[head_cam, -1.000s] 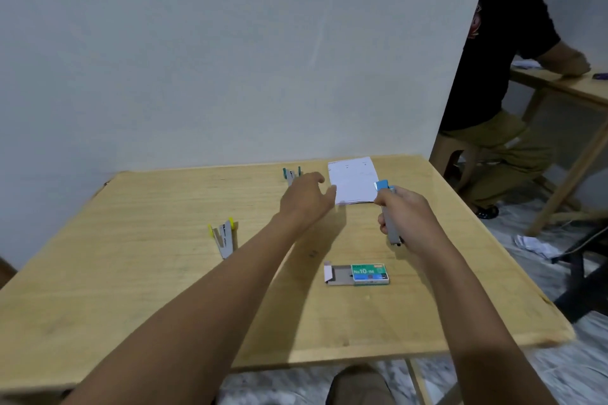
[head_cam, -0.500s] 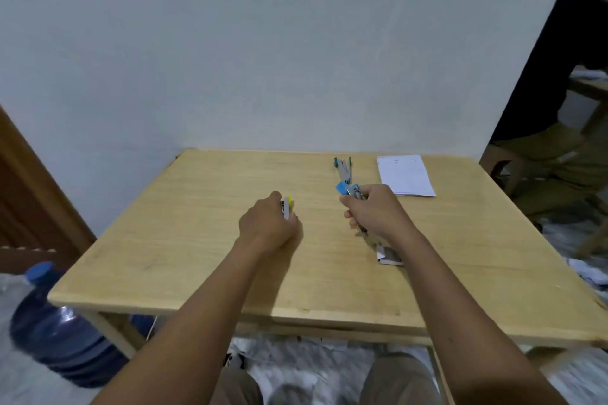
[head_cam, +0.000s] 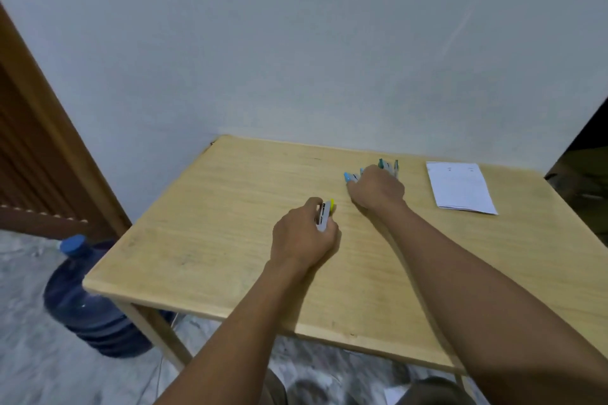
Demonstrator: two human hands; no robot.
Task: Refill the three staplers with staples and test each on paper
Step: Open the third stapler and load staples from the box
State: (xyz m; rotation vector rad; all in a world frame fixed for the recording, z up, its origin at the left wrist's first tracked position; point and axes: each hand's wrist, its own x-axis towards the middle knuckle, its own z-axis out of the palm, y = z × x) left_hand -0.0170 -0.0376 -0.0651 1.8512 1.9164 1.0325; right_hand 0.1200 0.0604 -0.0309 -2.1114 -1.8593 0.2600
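The left hand [head_cam: 304, 235] lay knuckles-up on the wooden table [head_cam: 204, 240], its fingers curled round a white stapler with a yellow tip [head_cam: 325, 214]. The yellow end poked out just past the fingertips, on their far side. The right hand [head_cam: 378, 189] sat farther back, near the left one but apart from it. Its fingers were closed round a blue stapler [head_cam: 349, 177], whose blue end stuck out to the left of the fingertips; the hand hid the rest of its body.

Just beyond the right knuckles lay a teal stapler [head_cam: 390, 167], though blur left it unclear whether the two touched. To the right of those fingers, well apart from them, a stack of white paper [head_cam: 460, 189] lay flat. The right forearm covered much of the table's near right part. On the floor off the table's left corner stood a blue water jug [head_cam: 85, 299], with a wooden door [head_cam: 33, 154] behind it.
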